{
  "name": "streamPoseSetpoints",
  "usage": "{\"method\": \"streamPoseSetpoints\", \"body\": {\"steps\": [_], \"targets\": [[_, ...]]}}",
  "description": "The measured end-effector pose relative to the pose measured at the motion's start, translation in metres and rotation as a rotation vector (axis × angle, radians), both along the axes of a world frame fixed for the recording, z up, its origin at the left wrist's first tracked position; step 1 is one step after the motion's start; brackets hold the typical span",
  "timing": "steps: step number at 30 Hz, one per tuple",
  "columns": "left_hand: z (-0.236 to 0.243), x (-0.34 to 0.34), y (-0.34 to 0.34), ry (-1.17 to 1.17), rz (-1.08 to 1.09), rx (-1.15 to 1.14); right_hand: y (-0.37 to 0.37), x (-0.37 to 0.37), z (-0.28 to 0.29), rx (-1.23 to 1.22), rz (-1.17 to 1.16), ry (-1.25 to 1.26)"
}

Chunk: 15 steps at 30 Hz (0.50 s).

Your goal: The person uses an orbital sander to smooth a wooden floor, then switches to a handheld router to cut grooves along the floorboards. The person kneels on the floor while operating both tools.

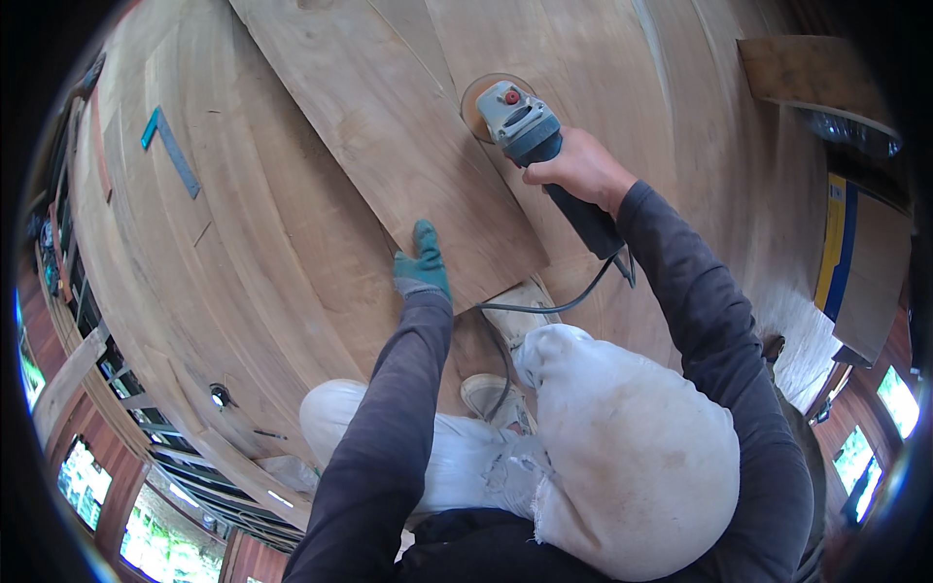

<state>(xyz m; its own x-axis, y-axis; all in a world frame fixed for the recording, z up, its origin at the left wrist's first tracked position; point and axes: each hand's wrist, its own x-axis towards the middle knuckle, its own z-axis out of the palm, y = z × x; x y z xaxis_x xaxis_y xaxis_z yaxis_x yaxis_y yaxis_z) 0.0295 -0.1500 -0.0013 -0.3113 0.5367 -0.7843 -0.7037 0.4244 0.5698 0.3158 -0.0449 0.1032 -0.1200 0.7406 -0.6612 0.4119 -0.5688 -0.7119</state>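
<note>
My right hand (580, 172), bare, is wrapped round the dark body of an angle grinder (525, 126). Its brownish round disc (473, 109) sits at the right edge of a wide wooden board (389, 146); whether it touches the wood I cannot tell. In a green-and-grey glove, my left hand (424, 269) lies at the board's near left edge, thumb and fingers partly showing, with the palm side hidden. From the grinder's rear a black cord (573, 303) loops down past my shoes.
A try square (173, 155) with a teal stock lies on the wooden floor at far left. A cardboard box (870, 262) and a wooden piece (818, 76) stand at right. My white-trousered knee (632, 447) and shoe (491, 398) are close to the board's near end.
</note>
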Motion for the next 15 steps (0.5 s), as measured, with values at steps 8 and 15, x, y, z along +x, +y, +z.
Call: {"method": "streamPoseSetpoints", "body": {"steps": [8, 15], "targets": [[0.025, 0.005, 0.002, 0.425, -0.379, -0.168, 0.03, -0.009, 0.002, -0.008, -0.002, 0.009], [-0.007, -0.005, -0.008, 0.479, -0.356, -0.098, 0.048, -0.015, -0.001, -0.018, 0.014, -0.004]]}}
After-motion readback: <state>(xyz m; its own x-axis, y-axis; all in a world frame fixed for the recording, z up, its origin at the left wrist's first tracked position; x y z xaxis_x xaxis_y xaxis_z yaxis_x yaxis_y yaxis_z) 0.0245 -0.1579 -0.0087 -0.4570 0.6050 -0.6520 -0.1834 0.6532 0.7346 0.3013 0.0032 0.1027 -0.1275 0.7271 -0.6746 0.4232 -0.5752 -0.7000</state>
